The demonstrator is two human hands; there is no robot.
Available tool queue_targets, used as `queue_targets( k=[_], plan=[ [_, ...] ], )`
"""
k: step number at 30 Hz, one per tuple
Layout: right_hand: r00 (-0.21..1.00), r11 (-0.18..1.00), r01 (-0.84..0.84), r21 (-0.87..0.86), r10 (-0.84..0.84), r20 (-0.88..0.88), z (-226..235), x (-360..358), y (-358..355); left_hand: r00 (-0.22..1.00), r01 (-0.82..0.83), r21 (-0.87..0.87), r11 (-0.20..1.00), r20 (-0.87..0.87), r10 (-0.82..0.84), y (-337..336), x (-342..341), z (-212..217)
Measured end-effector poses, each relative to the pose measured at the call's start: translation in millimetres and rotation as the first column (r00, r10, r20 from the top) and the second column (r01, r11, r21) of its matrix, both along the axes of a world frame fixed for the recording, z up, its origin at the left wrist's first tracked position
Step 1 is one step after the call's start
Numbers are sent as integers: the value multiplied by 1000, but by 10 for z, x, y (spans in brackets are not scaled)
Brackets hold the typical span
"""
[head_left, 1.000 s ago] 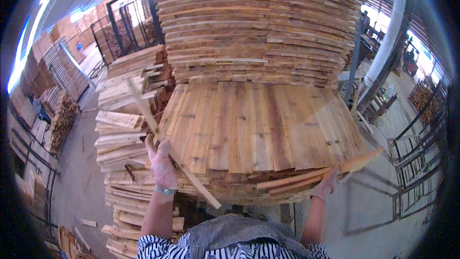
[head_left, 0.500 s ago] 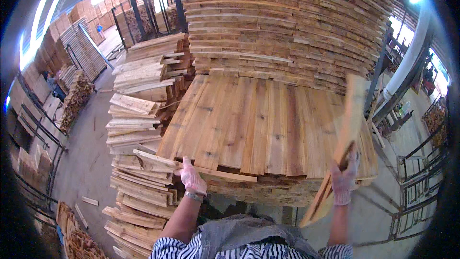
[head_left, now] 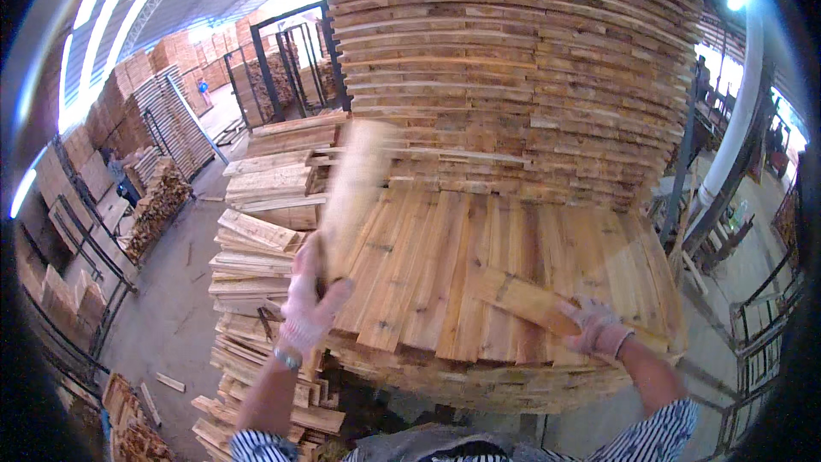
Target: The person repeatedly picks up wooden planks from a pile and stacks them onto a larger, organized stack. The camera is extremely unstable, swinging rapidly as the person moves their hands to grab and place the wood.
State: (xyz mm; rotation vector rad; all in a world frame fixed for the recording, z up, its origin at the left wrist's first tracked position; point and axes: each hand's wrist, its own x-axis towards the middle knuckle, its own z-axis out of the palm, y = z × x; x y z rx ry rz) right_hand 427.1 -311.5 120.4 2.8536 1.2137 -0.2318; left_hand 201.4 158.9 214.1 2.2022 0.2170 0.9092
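A timber shed under a bright arched roof fills the head view, with a tall stack of boards (head_left: 513,68) rising at the back. In front of that tall stack lies a lower, flat layer of planks (head_left: 479,274), its near edge just ahead of the person. Left of the flat layer stands a ragged pile of shorter boards (head_left: 265,205), and further left are bundles of wood (head_left: 154,205) on the concrete floor (head_left: 180,308). The left hand (head_left: 310,304), in a pale work glove, is closed round the lower end of a plank (head_left: 355,197) that stands nearly upright and is blurred, over the left edge of the flat layer. The right hand (head_left: 597,328), also gloved, grips the end of a short board (head_left: 522,299) lying flat on the layer's right part.
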Motion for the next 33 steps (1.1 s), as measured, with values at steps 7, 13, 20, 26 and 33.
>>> queue_targets(
  k=[7, 13, 20, 26, 33],
  plan=[
    [999, 993, -34, 115, 35, -5, -131, 65, -95, 843, 311, 666, 678, -523, 126, 49, 2014, -48],
    [1000, 995, -12, 97, 14, -22, -44, 33, -59, 669, 512, 636, 577, -717, 196, 175, 3465, -913],
    [998, 999, 36, 13, -35, -61, 49, 69, 57, 554, 572, 438, 694, -830, 67, 409, 3967, -1436],
    [985, 995, 13, 99, 4, -171, 92, 120, -40, 596, 612, 331, 718, -790, -145, 519, 4091, -1465],
    [998, 996, 60, 66, -61, 13, 447, 1309, -295, 594, 527, 485, 698, -798, 106, 486, 4070, -1414]
  ],
)
